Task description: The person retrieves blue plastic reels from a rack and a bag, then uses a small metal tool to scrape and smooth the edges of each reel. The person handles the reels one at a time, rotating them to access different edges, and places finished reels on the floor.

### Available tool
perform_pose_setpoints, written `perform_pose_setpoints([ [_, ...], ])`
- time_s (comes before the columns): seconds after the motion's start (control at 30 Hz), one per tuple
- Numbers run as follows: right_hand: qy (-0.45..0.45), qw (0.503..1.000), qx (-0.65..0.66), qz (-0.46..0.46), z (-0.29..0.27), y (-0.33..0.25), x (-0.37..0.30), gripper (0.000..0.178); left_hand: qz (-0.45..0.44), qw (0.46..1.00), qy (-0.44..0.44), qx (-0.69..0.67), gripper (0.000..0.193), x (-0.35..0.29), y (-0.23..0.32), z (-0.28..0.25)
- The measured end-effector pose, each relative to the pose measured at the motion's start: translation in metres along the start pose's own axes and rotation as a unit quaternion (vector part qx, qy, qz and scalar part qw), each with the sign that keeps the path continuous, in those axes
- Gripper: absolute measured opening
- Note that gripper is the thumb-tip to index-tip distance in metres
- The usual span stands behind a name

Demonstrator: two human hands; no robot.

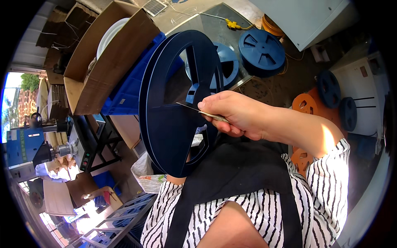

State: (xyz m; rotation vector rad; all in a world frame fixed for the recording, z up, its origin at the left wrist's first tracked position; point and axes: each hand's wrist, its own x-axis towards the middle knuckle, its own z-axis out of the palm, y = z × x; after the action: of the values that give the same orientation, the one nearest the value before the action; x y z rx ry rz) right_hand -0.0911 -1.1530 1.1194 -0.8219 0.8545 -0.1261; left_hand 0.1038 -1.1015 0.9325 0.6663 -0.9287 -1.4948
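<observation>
A large dark blue plastic reel (173,124) stands on edge in front of my chest, its round face with wide cut-outs turned toward my right. My right hand (237,113) is closed around the pale handle of a small knife (192,108). The thin, pointed blade reaches left across the reel's face, close to the hub (192,93); whether it touches the plastic, I cannot tell. Behind the reel's lower part goes my left forearm (176,180). The reel hides most of my left hand, so its grip does not show.
An open cardboard box (103,62) rests by a blue plastic crate (134,78) at the far left. More blue reels (261,51) lie on a grey table (223,18) ahead. Orange reels (304,104) stand at right. A white woven sack (145,171) sits below the reel.
</observation>
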Motion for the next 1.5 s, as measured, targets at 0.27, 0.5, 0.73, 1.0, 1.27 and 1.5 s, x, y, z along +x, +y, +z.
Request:
perform_pose_setpoints([
  [0.27,-0.025,0.999,0.042,-0.021,0.004,0.008,0.000,0.028,-0.003,1.000,-0.002,0.011,0.092,0.002,-0.004,-0.003],
  [0.5,0.030,0.996,0.081,-0.024,-0.001,0.003,0.003,0.030,-0.007,0.999,-0.002,0.036,0.093,0.001,-0.009,-0.012],
  [0.73,0.039,0.951,0.285,-0.114,-0.062,0.050,0.011,0.027,0.028,0.975,-0.029,-0.220,0.087,0.005,-0.012,-0.012],
  [1.0,0.235,0.890,0.346,-0.180,-0.134,0.132,0.070,0.025,0.049,0.874,0.044,-0.481,0.083,-0.015,-0.033,-0.049],
  [1.27,0.412,0.900,0.053,-0.135,-0.213,0.204,0.178,0.013,-0.137,0.900,0.407,-0.073,0.086,-0.035,-0.105,-0.164],
  [1.5,0.596,0.792,0.111,-0.071,-0.292,0.220,0.304,0.024,-0.478,0.616,0.473,0.410,0.103,0.008,-0.228,-0.283],
])
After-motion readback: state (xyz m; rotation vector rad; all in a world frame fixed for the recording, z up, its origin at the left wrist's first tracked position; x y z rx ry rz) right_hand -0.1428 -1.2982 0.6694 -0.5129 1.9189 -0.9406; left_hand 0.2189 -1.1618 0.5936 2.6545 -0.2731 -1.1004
